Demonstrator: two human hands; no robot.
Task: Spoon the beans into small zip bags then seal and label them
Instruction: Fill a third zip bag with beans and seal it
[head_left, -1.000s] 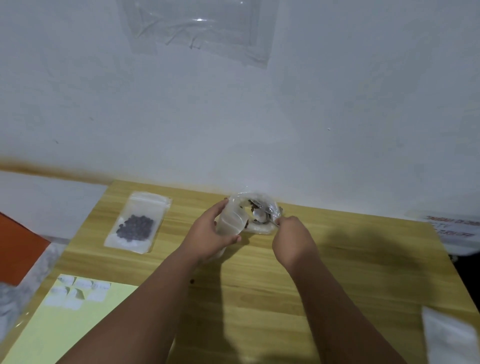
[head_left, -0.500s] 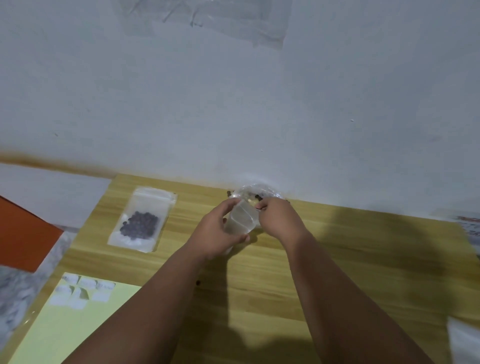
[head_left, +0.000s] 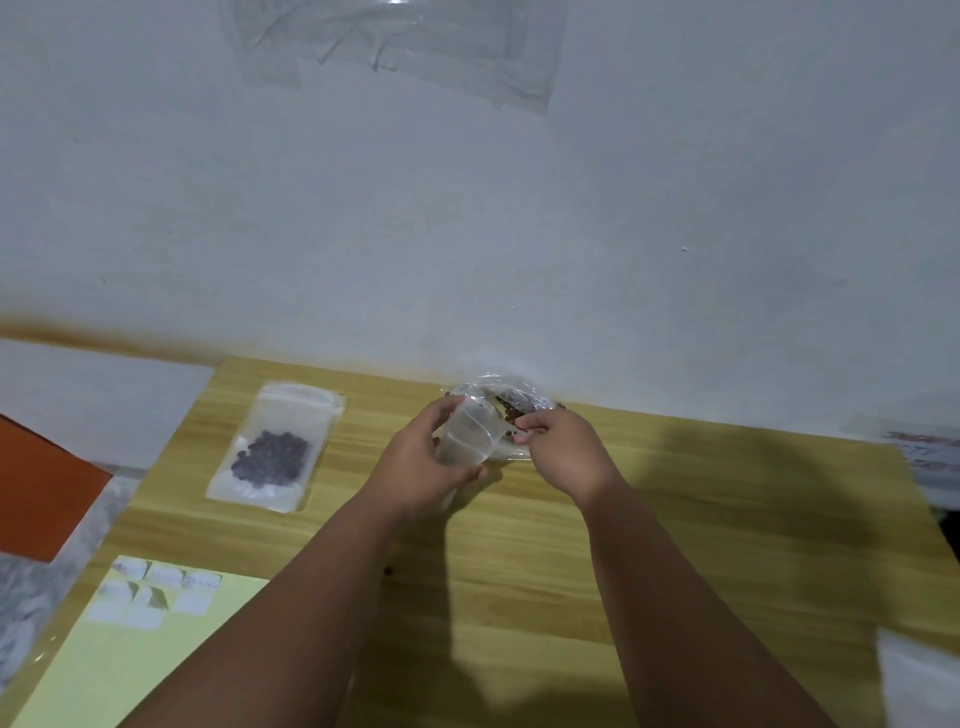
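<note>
Head view: zip bag held open beside the beans

Both forearms reach across a wooden bench to its far edge, where it meets a pale wall. The left hand has its grip curled round a small clear zip bag, thumb below and fingers over the top, with the mouth turned toward the right. The bag looks empty. The right hand is curled, its fingertips bunched together at the bag's mouth. Whether that grip pinches the rim or something small cannot be told, as the hand hides it.

Just behind both hands, against the wall, brown beans lie in a crumpled clear wrap, partly hidden by the zip bag and the right fingers.

Well to the left, a filled bag lies flat on the bench with a dark heap of beans inside. Nearer the camera on that side, a yellow sheet carries a cluster of white labels at its far corner. A stray bean sits on the bare wood beside the left forearm.

A white bag cuts into the lower right corner, and printed paper shows at the right edge. An orange panel stands off the bench at far left. Clear film is stuck to the wall at the top.
</note>
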